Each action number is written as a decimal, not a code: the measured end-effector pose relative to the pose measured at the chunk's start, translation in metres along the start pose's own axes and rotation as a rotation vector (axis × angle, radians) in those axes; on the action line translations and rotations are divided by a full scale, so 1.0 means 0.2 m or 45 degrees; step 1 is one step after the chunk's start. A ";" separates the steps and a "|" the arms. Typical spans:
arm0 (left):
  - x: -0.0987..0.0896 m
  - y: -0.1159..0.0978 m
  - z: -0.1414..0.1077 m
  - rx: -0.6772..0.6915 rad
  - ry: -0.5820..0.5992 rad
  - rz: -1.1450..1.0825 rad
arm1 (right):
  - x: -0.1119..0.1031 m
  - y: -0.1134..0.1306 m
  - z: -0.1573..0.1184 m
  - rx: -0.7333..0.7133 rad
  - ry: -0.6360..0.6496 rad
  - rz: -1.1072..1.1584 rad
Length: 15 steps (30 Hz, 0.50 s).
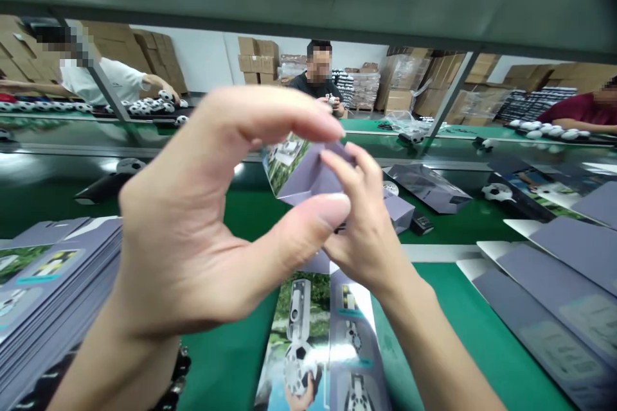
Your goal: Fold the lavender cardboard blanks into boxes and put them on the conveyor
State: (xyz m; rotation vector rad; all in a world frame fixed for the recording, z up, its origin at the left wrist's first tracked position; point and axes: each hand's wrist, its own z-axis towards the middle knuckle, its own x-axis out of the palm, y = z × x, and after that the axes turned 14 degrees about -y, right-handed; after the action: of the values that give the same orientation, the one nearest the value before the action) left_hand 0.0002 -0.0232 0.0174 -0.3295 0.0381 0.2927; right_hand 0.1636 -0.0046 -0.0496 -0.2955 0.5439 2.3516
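Reaching in from the left of the head view, the left hand (178, 225) curves into a wide C close to the camera, thumb and fingers well parted with nothing visible clasped between them; whether its tips meet the card behind cannot be told. The right hand (361, 225) has bent fingers against the purple flaps (294, 187) at the far end of a printed carton (308, 308), presumably to steady or shape that end, though the left thumb hides how firmly it grips. The carton lies between the forearms on the green work surface (222, 359), its long pictured faces running toward the wearer, which probably keeps the flapped end within reach of both hands. Layered printed cartons (72, 289) sit close together at the left, and overlapping cartons (544, 308) fan out at the right, their staggered edges likely making single pieces easier to pick off. Beyond the hands, a dark green strip (250, 218) carries a small black box (422, 223), a purple-and-clear package (429, 187) and a football-patterned item (497, 192), apparently spaced along it for access. Across the way, a person in a dark top (301, 82) holds a small football-patterned piece (331, 100) up near the chest, perhaps to see it better.
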 end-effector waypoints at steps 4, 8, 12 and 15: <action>-0.01 -0.01 -0.01 0.086 0.101 0.158 | 0.02 0.00 0.00 0.302 0.673 -0.395; -0.01 0.00 0.00 0.147 0.157 0.198 | -0.03 -0.03 -0.01 0.567 0.965 -0.548; -0.01 0.01 0.00 0.140 0.239 0.184 | -0.04 -0.13 -0.06 0.878 1.245 -0.643; 0.00 0.01 0.00 0.066 0.304 0.173 | -0.03 -0.21 -0.10 1.032 1.328 -0.581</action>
State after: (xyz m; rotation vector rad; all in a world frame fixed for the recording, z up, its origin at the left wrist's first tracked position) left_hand -0.0006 -0.0216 0.0168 -0.3097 0.3035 0.3849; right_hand 0.1977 0.0117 -0.0780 -1.1064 1.6246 1.2365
